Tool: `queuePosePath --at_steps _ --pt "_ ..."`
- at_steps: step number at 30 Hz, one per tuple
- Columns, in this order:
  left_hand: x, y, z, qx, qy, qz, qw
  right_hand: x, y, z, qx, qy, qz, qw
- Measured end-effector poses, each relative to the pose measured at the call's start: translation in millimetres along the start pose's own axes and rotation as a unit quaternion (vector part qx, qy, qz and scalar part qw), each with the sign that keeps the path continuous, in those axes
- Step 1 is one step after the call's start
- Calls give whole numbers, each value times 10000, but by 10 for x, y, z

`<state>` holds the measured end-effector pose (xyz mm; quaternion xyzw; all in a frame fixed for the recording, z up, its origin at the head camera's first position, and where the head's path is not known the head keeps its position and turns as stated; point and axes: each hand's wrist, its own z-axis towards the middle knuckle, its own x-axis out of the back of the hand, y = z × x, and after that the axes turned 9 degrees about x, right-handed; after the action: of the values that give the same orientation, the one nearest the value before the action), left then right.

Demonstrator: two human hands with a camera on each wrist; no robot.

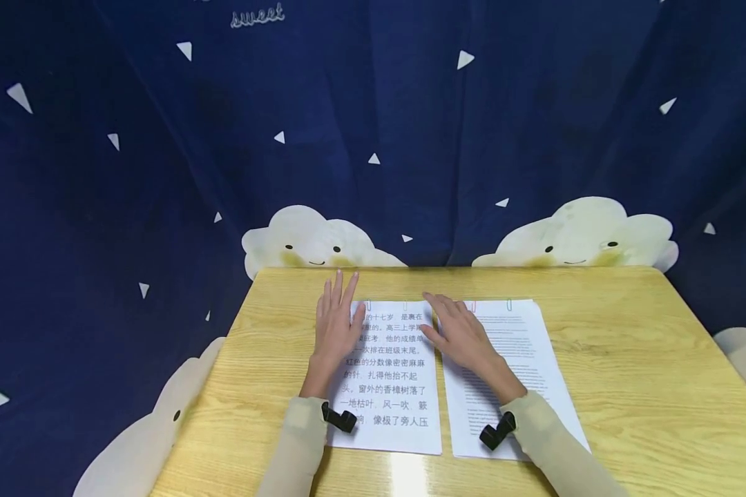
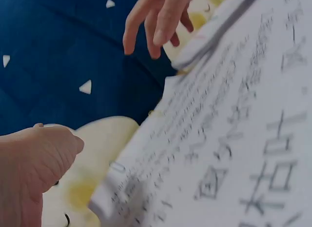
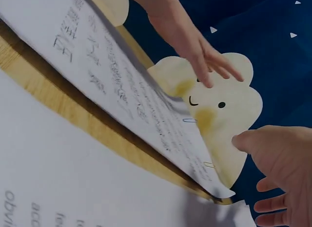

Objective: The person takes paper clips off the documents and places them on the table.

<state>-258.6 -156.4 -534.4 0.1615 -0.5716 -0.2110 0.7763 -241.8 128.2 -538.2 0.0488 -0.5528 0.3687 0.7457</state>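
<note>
Two stacks of printed paper lie side by side on the table. The left stack (image 1: 398, 435) bears large Chinese characters, with a bluish paper clip (image 1: 368, 304) and a pale one (image 1: 405, 304) at its top edge. Smaller text fills the right stack (image 1: 516, 331), whose top edge has a red paper clip (image 1: 474, 306) and a green one (image 1: 509, 304). My left hand (image 1: 334, 331) is over the left stack's upper left edge, fingers extended. Over the right stack's upper left part, my right hand (image 1: 463, 335) has loosely bent fingers. Both hands hold nothing, as the wrist views show.
The wooden table (image 1: 622, 359) extends to both sides of the papers. A dark blue curtain (image 1: 379, 103) with white triangles and clouds hangs behind the table's far edge. Each sleeved wrist carries a small black camera (image 1: 342, 418).
</note>
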Motion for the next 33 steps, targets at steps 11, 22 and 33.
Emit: queuePosePath --at_steps 11,22,33 --pt "-184 -321 -40 859 -542 -632 9928 -132 37 -36 41 -97 -149 9998" --pt "-236 -405 69 833 -55 -1681 9822 -182 56 -15 -6 -52 -326 9995" --pt "-200 -459 86 1086 -61 -2046 9728 -225 51 -43 22 -99 -334 9994"
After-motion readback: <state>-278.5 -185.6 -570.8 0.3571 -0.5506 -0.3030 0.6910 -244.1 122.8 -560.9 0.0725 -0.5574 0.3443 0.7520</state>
